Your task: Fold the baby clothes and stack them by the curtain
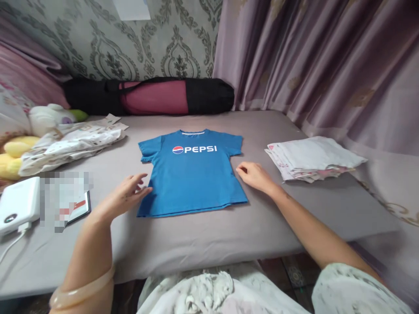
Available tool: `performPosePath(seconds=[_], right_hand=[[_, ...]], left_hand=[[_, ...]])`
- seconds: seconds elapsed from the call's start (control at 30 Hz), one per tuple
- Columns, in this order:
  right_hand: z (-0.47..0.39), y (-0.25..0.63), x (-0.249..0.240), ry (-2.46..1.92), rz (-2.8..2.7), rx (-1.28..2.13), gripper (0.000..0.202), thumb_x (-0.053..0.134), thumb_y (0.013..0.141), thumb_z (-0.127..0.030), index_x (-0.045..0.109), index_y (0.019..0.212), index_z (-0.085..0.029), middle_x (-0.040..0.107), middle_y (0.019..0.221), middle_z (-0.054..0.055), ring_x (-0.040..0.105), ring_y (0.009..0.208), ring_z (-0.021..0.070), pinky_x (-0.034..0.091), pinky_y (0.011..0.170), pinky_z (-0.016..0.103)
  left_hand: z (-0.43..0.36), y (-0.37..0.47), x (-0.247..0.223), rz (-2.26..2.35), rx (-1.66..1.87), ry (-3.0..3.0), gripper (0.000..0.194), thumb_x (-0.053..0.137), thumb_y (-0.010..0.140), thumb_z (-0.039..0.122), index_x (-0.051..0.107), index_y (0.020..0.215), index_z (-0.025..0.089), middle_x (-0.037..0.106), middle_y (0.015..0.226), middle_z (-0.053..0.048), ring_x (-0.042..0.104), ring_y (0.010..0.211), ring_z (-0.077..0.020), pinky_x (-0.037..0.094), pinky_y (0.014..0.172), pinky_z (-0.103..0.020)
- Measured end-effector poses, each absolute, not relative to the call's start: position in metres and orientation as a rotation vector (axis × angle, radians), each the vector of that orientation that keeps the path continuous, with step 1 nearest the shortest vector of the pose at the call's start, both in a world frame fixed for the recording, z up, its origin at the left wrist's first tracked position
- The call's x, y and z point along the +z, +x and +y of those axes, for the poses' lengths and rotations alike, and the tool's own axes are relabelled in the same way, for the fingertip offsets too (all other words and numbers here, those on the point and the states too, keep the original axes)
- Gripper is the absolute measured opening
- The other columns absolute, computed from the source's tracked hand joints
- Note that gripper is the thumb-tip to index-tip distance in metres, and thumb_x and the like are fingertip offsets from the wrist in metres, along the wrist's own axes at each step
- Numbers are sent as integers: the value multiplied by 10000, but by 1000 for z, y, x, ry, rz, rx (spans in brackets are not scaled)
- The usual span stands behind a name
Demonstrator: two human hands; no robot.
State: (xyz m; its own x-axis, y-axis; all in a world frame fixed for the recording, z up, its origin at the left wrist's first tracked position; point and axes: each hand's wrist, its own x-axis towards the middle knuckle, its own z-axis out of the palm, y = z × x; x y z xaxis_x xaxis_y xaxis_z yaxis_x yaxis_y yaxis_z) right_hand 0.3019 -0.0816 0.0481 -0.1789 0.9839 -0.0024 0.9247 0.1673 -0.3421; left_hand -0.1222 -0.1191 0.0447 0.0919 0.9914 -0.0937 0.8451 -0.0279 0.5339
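Your clothing [255, 290]: pale
Your left hand [131, 192]: half open, empty
Your right hand [253, 175]: nearly closed, visibly empty
Blue T-shirt [196, 179]: flat between

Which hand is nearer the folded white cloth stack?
Right. The right hand is between the folded cloth stack and the blue shirt; the left hand is farther off, at the shirt's left edge.

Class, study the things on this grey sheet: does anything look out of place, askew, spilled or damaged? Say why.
The patterned white clothing at left looks untidy: it lies rumpled beside the yellow soft toy, while the folded stack at right is neat. The blue T-shirt lies spread out. No spill shows.
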Motion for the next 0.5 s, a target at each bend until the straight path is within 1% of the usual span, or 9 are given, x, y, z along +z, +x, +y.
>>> performPosePath(seconds=[0.07,0.13,0.2,0.3,0.4,0.5], right_hand=[[-101,300,50,-1907,-2182,500,299,459,921,-375,662,768,-218,712,790,35,638,729,173,384,638,255],[-116,298,49,-2002,-2146,558,305,498,896,-435,635,725,-223,694,742,28,613,670,165,340,582,254],[-127,295,46,-2086,-2109,550,273,539,869,-454,623,739,-229,686,739,26,592,640,161,308,557,256],[-137,290,44,-2071,-2093,542,203,540,870,-399,599,763,-237,679,765,15,577,645,151,299,562,252],[-142,287,45,-1987,-2065,566,189,501,884,-347,558,742,-236,660,751,1,570,658,143,324,591,247],[-144,286,45,-1967,-1932,590,190,493,881,-379,541,764,-238,622,681,-14,560,630,145,344,597,243]], left_hand=[[-138,-122,43,1834,455,1749,639,552,727,673,559,1164,208,632,801,-25,582,669,-182,497,622,-315],[-154,-118,41,1852,510,1624,663,600,667,697,574,1110,204,615,732,-3,560,630,-174,466,580,-298],[-166,-111,41,1849,580,1546,686,647,614,701,591,1089,209,605,721,6,558,635,-174,450,562,-286],[-177,-101,45,1808,635,1471,716,700,571,681,605,1117,229,590,714,14,545,624,-174,421,519,-274],[-183,-97,51,1731,629,1408,765,726,577,645,575,1202,230,612,744,2,548,630,-178,413,507,-269],[-185,-97,52,1701,628,1382,791,695,624,654,534,1264,218,604,723,8,532,619,-169,400,506,-257]])
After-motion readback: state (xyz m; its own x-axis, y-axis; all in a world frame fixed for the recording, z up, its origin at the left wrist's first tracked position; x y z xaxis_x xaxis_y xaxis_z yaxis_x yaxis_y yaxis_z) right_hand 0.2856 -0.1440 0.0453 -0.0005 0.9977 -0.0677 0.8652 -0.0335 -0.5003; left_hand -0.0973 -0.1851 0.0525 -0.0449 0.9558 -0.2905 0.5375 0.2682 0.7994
